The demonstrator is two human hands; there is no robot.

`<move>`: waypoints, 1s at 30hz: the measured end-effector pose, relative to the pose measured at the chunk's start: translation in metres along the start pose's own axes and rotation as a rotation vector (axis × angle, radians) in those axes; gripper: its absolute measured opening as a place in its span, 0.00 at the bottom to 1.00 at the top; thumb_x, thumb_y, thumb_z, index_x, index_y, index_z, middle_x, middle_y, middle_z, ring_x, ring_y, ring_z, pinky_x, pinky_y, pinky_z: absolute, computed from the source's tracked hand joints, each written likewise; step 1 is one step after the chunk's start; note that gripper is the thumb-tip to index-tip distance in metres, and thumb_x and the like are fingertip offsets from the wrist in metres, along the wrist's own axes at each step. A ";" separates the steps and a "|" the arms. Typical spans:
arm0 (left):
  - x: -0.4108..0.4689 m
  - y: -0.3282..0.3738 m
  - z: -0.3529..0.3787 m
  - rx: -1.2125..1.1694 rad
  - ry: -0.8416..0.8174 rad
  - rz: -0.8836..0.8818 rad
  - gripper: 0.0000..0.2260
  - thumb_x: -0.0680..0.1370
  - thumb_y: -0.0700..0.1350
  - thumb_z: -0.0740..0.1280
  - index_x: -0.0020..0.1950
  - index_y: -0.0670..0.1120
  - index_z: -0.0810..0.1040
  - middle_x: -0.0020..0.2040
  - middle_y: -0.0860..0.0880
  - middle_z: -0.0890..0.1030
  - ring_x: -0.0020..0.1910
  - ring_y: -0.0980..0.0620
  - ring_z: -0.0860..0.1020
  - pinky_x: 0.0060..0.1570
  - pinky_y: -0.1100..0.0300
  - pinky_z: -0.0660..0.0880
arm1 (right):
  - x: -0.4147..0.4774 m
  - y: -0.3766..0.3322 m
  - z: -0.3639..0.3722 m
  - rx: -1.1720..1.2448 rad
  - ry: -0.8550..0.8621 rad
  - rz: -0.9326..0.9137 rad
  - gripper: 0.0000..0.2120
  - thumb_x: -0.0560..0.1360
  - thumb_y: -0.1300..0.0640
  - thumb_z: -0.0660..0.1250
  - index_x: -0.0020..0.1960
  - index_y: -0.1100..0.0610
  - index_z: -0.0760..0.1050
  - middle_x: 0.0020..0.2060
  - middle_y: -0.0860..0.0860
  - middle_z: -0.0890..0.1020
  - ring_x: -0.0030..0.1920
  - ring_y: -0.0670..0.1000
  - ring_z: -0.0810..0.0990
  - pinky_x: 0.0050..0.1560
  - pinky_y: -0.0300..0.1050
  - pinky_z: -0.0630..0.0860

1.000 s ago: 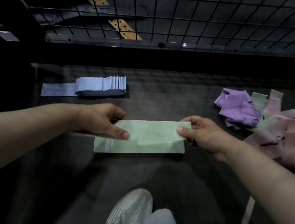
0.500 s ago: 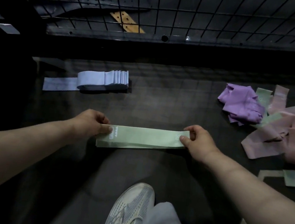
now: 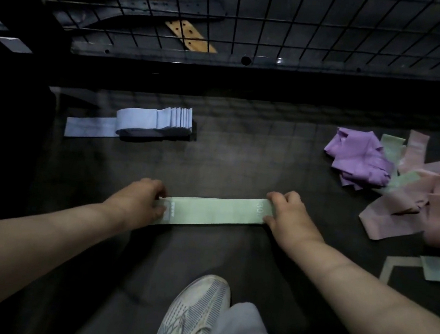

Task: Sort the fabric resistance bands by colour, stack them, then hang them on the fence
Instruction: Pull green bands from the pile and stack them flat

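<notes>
Shoe: a white shoe (image 3: 195, 311) sits nearest the camera, just on the near side of the green band's middle.
Loose green piece: another green strip (image 3: 436, 268) lies well to the right of the green band, slightly nearer the person.
Green band: the green band (image 3: 215, 211) lies flat on the floor (image 3: 227, 162). Its long axis runs left to right across the person's front.
Left grip: the left hand (image 3: 141, 200) holds the band's left end, fingers curled over it.
Right grip: the right hand (image 3: 286, 215) holds the right end, fingers over the far edge and thumb at the near edge.
Deciding relation: each grip sits at one end of the long axis, so the band is spanned between them. Neither hand is plainly the nearer one.
Blue stack: the blue stack (image 3: 159, 121) lies beyond the green band and to its left, on the left hand's side. Its long axis matches the band's.
Unsorted pile: purple bands (image 3: 358, 157) and pink bands (image 3: 409, 212) lie beyond and right of the green band, on the right hand's side.
Fence: the fence (image 3: 279, 25) stands farthest off, beyond the green band.
Step, as judged: this band likely starts a green stack, and hanging has not begun.
</notes>
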State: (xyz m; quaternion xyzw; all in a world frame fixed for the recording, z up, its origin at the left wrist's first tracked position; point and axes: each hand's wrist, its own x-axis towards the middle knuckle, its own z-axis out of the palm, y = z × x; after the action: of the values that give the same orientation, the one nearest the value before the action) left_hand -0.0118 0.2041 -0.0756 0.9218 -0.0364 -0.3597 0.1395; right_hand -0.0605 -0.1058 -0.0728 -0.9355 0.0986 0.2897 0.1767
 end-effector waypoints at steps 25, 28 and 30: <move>-0.006 -0.001 0.022 -0.151 0.190 -0.335 0.19 0.77 0.55 0.64 0.63 0.44 0.71 0.64 0.40 0.68 0.65 0.37 0.68 0.65 0.50 0.67 | 0.012 0.022 0.015 0.483 0.088 0.328 0.19 0.77 0.50 0.69 0.62 0.59 0.71 0.55 0.54 0.78 0.57 0.55 0.78 0.58 0.43 0.71; -0.006 0.002 0.031 -0.275 0.126 -0.509 0.18 0.82 0.49 0.57 0.66 0.39 0.71 0.66 0.33 0.66 0.65 0.32 0.68 0.66 0.51 0.66 | 0.011 0.023 0.017 0.496 0.074 0.324 0.12 0.78 0.53 0.69 0.57 0.57 0.74 0.45 0.50 0.78 0.51 0.53 0.79 0.53 0.42 0.71; -0.005 0.006 0.035 -0.296 0.086 -0.502 0.18 0.82 0.47 0.55 0.68 0.39 0.72 0.66 0.33 0.67 0.64 0.33 0.69 0.66 0.51 0.68 | 0.012 0.023 0.019 0.469 0.076 0.312 0.08 0.78 0.54 0.68 0.55 0.56 0.75 0.48 0.52 0.80 0.50 0.52 0.78 0.54 0.42 0.72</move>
State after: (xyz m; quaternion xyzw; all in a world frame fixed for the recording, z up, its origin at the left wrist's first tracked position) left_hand -0.0387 0.1909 -0.0948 0.8860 0.2517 -0.3451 0.1804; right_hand -0.0672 -0.1200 -0.1007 -0.8527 0.3122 0.2476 0.3378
